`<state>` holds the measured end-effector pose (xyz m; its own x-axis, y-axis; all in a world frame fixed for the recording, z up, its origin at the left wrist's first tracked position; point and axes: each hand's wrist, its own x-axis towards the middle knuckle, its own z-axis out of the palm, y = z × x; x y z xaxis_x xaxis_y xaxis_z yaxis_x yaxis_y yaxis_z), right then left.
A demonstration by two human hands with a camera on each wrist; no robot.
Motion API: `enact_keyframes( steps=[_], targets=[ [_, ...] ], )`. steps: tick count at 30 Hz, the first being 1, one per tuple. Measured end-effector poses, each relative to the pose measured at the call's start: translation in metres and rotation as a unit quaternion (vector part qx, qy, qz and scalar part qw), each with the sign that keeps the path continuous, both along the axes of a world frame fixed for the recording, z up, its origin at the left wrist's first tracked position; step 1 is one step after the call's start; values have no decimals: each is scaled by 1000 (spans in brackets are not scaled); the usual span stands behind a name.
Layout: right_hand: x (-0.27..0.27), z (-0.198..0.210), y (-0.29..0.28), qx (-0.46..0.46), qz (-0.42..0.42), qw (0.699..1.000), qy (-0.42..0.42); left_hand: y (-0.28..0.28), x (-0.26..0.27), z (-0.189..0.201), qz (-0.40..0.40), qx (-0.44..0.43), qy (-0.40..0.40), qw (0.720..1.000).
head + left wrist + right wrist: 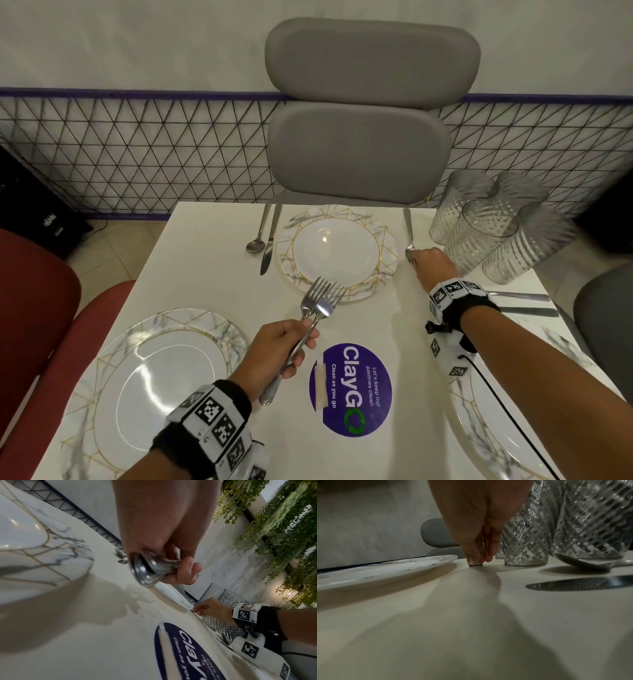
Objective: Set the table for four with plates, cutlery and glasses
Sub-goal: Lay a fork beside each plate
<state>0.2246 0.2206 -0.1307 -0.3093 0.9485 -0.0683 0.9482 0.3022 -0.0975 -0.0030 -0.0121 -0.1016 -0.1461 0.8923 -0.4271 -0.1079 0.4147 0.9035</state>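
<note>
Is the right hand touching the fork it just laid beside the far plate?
Touching. The right wrist view shows the right hand with its fingertips pressed on the fork tines against the table; the head view agrees.

A round purple sticker (350, 389) lies flat on the white desk (212, 274), toward six o'clock from the far plate. It reads "ClayGO" in big white and green letters, then "Clean as you go" and "Let's keep our pantries clean." The black-and-white square codes on both wristbands (219, 425) carry no readable words.
</note>
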Motion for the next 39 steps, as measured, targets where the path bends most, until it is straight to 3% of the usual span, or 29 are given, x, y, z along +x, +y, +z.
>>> enact_keyframes(
  steps=[27, 35, 39],
  targets=[
    [-4, 7, -12, 23, 6, 1000, -14, -5, -4, -7, 13, -8, -4, 1000],
    [-1, 28, -41, 31, 21, 997, 61, -17, 0, -1, 33, -18, 4, 999],
    [-17, 47, -81, 30, 68, 984, 159, -33, 0, 7, 25, -20, 25, 999]
  ],
)
